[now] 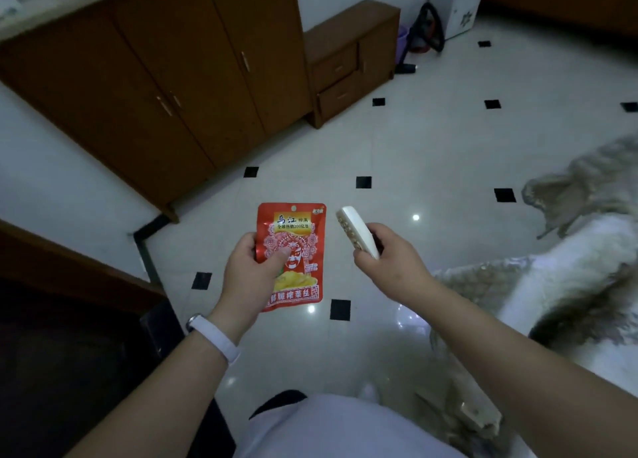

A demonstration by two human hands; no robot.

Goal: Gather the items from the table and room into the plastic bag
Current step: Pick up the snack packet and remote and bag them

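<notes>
My left hand [248, 271] pinches a red snack packet [297, 236] with Chinese print and a mask picture, thumb on its front, held upright over the tiled floor. My right hand [390, 254] grips a white remote control [355, 231] that points up and to the left, its button side facing left. The two hands are side by side at the middle of the view, a little apart. A white band sits on my left wrist. No plastic bag is in view.
A brown wooden wardrobe [155, 88] and a low drawer cabinet [352, 60] stand along the back wall. White floor tiles [431, 153] with black squares fill the middle. A furry grey-white blanket [569, 267] lies at the right. Dark furniture [69, 336] sits at the lower left.
</notes>
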